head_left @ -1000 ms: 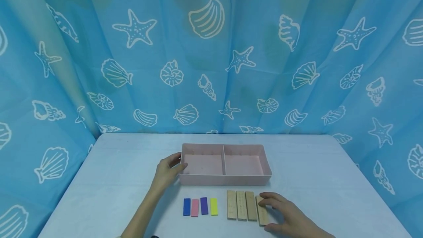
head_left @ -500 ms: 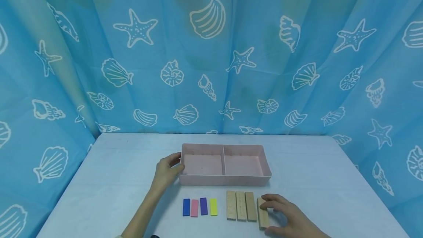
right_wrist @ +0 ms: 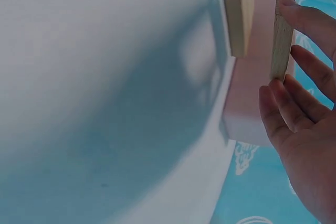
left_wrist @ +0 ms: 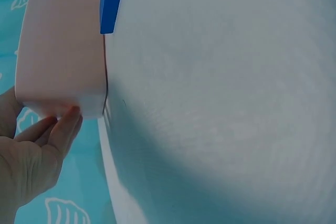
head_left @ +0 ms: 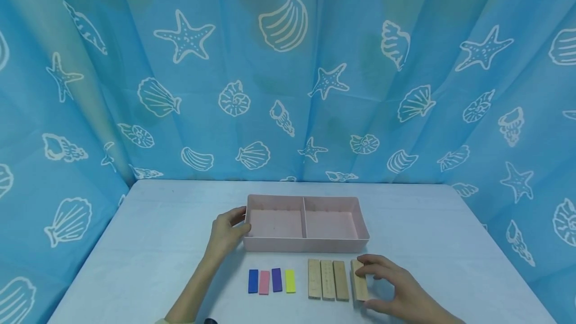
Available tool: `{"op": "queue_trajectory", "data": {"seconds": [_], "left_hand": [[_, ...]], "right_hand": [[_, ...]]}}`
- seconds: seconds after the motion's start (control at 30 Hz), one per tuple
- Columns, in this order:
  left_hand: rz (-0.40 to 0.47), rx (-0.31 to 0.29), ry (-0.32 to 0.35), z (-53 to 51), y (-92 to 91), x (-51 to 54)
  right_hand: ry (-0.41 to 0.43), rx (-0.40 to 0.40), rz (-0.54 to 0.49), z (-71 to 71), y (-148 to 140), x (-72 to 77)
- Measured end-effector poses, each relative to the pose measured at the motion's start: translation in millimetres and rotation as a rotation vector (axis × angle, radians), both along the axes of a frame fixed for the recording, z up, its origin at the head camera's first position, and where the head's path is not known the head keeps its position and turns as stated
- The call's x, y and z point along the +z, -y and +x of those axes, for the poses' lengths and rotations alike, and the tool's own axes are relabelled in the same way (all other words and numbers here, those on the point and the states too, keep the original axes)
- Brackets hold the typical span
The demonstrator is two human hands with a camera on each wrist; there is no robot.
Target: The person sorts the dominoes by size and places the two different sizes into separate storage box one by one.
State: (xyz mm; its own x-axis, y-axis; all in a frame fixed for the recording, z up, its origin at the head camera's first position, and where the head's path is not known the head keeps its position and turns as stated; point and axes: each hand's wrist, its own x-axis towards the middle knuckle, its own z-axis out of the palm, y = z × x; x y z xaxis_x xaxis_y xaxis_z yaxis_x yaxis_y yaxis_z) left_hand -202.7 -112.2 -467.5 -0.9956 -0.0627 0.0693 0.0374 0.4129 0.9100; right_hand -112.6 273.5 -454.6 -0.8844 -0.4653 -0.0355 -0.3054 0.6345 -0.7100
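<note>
A pink box [head_left: 306, 245] with two compartments stands on the table, and my left hand [head_left: 226, 234] grips its left end, thumb over the rim and fingers against the outer wall. My right hand [head_left: 396, 284] pinches a wooden block [head_left: 359, 280] by its ends, thumb at the near end. In the right wrist view this wooden block [right_wrist: 282, 40] is raised off the cloth. Just left of it lie three more wooden blocks [head_left: 327, 279] side by side. Further left is a row of small coloured blocks: blue [head_left: 253, 281], pink [head_left: 264, 282], purple [head_left: 277, 280] and yellow [head_left: 290, 281].
A white cloth [head_left: 432, 244] covers the table. Blue curtains [head_left: 288, 74] printed with shells and starfish hang behind it and at both sides. A small dark object [head_left: 210, 321] shows at the bottom edge of the head view.
The right hand has drawn the rightmost wooden block away from the other three, first nearer to me, then up off the cloth. My left hand stays at the box, its thumb slightly shifted.
</note>
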Motion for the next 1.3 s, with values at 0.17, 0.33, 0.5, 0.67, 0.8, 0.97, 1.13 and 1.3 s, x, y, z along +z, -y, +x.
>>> {"op": "queue_trajectory", "data": {"seconds": [0.17,0.33,0.5,0.67,0.8,0.97,1.13,1.3], "left_hand": [[-0.004,-0.002,0.007,-0.7,0.5,3.0],[-0.008,0.003,0.02,-1.6,1.2,5.4],[-0.003,0.003,0.034,-2.8,0.5,4.2],[-0.004,0.004,0.035,-3.1,-0.6,2.2],[0.004,-0.005,0.032,-1.9,-1.2,0.9],[0.009,-0.007,0.03,-0.6,-1.5,0.7],[0.005,-0.006,0.027,0.0,-0.5,0.4],[0.01,-0.009,0.022,1.3,-0.3,-0.3]], "right_hand": [[-0.171,0.057,-0.04,-4.4,0.6,7.6],[-0.234,0.066,-0.037,-13.4,3.9,20.1],[-0.293,0.105,-0.036,-23.7,5.9,34.4],[-0.34,0.145,-0.033,-33.6,8.6,43.0],[-0.334,0.151,-0.026,-41.2,13.1,48.8],[-0.328,0.142,0.003,-51.9,18.5,53.1],[-0.266,0.117,0.032,-63.3,25.1,54.0],[-0.257,0.118,0.021,-73.6,29.0,51.5]]}}
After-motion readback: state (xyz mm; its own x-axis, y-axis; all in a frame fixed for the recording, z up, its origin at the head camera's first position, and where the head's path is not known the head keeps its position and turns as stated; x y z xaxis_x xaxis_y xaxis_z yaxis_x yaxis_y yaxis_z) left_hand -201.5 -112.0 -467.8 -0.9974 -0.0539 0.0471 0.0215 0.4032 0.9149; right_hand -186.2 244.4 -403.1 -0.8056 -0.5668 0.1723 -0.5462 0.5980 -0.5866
